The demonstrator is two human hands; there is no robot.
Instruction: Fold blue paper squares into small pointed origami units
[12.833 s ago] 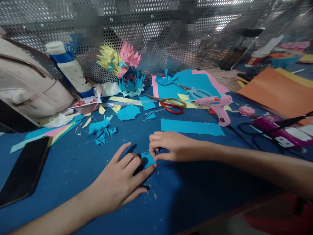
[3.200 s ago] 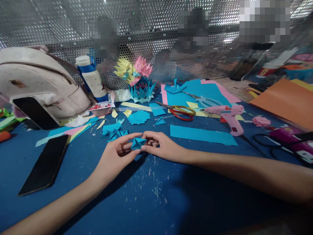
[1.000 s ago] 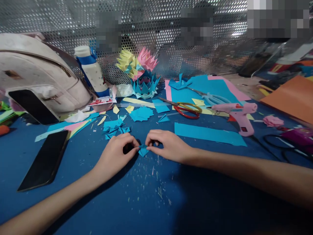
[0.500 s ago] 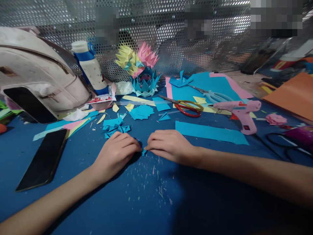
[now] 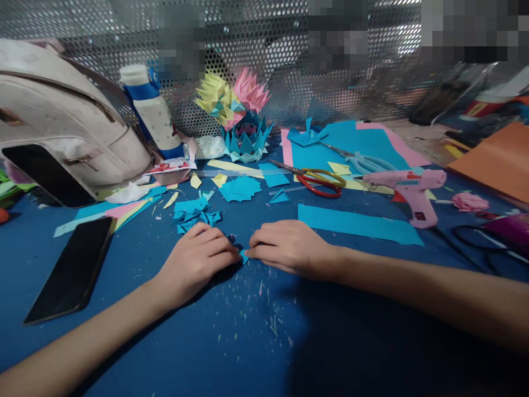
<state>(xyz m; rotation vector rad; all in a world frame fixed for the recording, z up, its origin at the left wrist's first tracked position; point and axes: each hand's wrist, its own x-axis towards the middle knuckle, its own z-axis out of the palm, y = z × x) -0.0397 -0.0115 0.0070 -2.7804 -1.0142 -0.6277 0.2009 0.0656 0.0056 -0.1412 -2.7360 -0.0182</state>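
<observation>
Between my two hands a small piece of blue paper [image 5: 244, 257] rests on the blue tabletop, mostly covered by fingers. My left hand [image 5: 202, 256] is closed, its fingertips pressing the paper's left side. From the other side my right hand [image 5: 289, 248] pinches it with bent fingers. Just behind my left hand lies a heap of small folded blue paper pieces [image 5: 196, 214]. Further back are a stack of blue paper pieces [image 5: 240, 189] and a folded blue triangle [image 5: 280, 197]. A long blue paper strip [image 5: 357, 225] lies beyond my right hand.
Scissors [image 5: 320, 179], a pink glue gun [image 5: 407, 187] and blue sheets [image 5: 351, 143] lie behind. Folded paper flowers [image 5: 248, 138] stand at the metal mesh. Phones [image 5: 72, 270], a bottle [image 5: 152, 113] and a backpack [image 5: 82, 105] are on the left. Paper shreds [image 5: 270, 320] dot the front.
Both hands stay nearly in place on the small blue paper, with the fingers shifting slightly. A little more of the paper shows at its middle. The view has moved a touch.
</observation>
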